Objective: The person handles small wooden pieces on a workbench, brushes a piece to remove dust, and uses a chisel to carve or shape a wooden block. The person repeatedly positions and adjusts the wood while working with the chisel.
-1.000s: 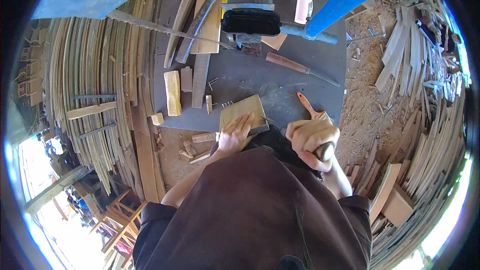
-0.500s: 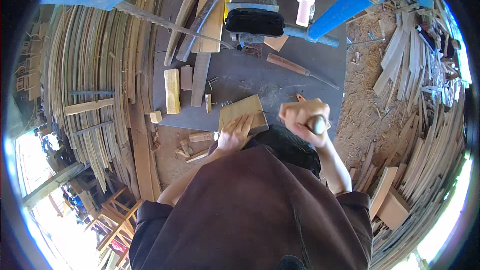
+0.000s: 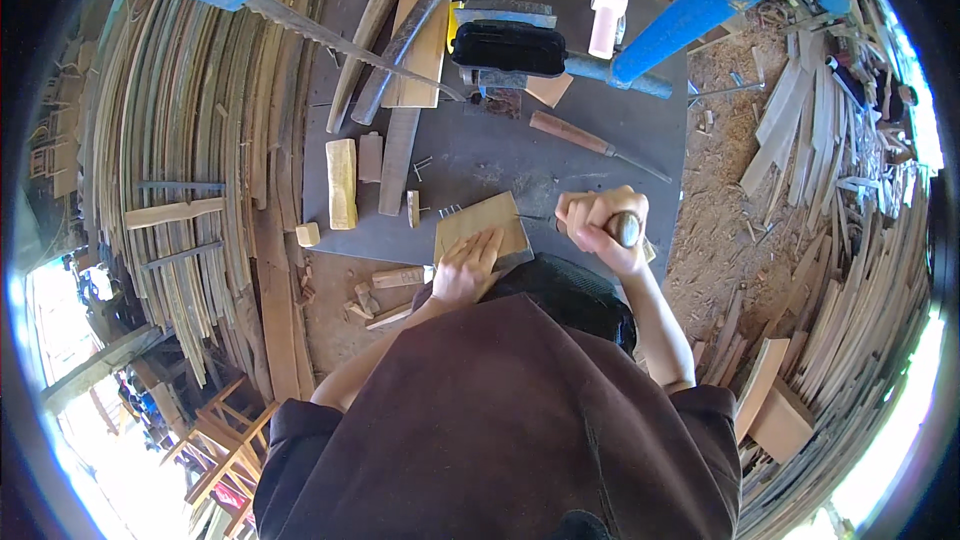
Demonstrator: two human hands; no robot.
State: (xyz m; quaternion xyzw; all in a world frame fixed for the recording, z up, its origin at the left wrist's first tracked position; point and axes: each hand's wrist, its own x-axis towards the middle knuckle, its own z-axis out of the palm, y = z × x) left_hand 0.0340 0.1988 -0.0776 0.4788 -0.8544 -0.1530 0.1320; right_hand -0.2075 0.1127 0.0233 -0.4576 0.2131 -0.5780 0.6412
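My left hand (image 3: 464, 267) lies flat, fingers spread, on a square wooden board (image 3: 490, 223) near the table's front edge. To the right of the board, my right hand (image 3: 606, 225) is wrapped round a tool with a rounded wooden handle (image 3: 626, 229). The handle's butt end faces up toward me. A thin dark shaft seems to reach from this fist toward the board's right edge; its tip is too small to make out. Several nails (image 3: 450, 209) lie beside the board's far left corner. Beyond my right hand rests a wooden-handled file or chisel (image 3: 600, 146).
The dark table (image 3: 480, 155) holds a hammer (image 3: 412, 35), a saw blade (image 3: 355, 52), a yellowish wood block (image 3: 342, 184), a vise with a black tray (image 3: 508, 47) and a pink handheld object (image 3: 606, 20). A blue beam (image 3: 675, 35) slants overhead. Stacked planks (image 3: 170, 130) stand left.
My right fist has shifted slightly up and left with the tool. My left hand stays on the board. The whole view has drifted a little.
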